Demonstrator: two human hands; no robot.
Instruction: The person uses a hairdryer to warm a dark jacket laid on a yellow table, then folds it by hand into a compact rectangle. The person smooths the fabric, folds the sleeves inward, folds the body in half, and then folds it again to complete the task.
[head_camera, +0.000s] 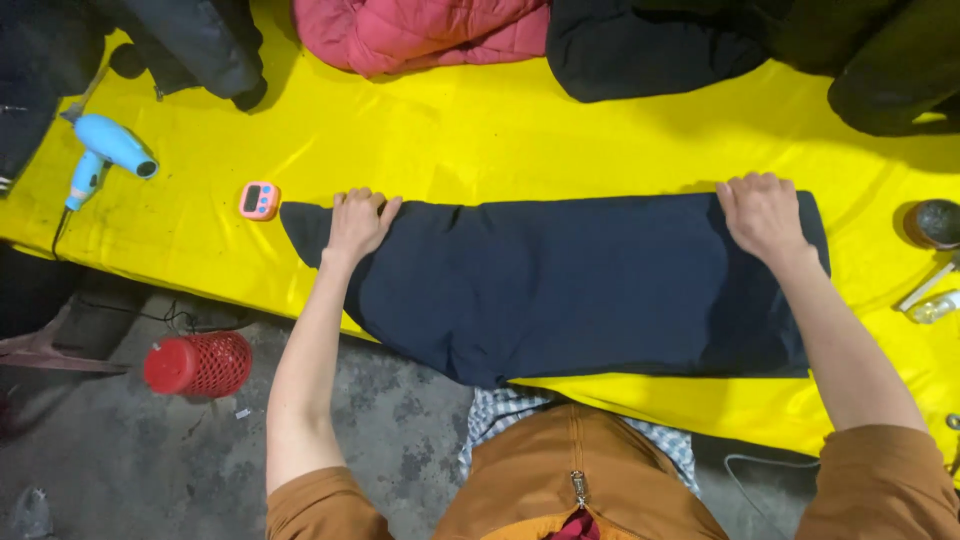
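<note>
Nearest to me I see the floor (380, 420), grey concrete, with a red mesh basket (198, 364) lying on its side at the left, below the near edge of the worktop (500, 140), which is covered in a yellow sheet. On that worktop, right in front of me, lies a folded dark navy garment (580, 285), stretched left to right, its near left part hanging over the edge. My left hand (357, 222) presses flat on the garment's far left corner, fingers (352, 200) spread open and gripping nothing; my right hand (762, 213) rests the same way on the far right corner, fingers open and flat. Just left of my left hand sits a small pink timer (260, 200), and farther left a light blue hair dryer (105, 152). At the right edge are a dark round cup (935, 222) and a small clear bottle (935, 305). Along the far side lie a pink padded jacket (420, 32) and dark jackets (650, 45), well apart from the garment.
</note>
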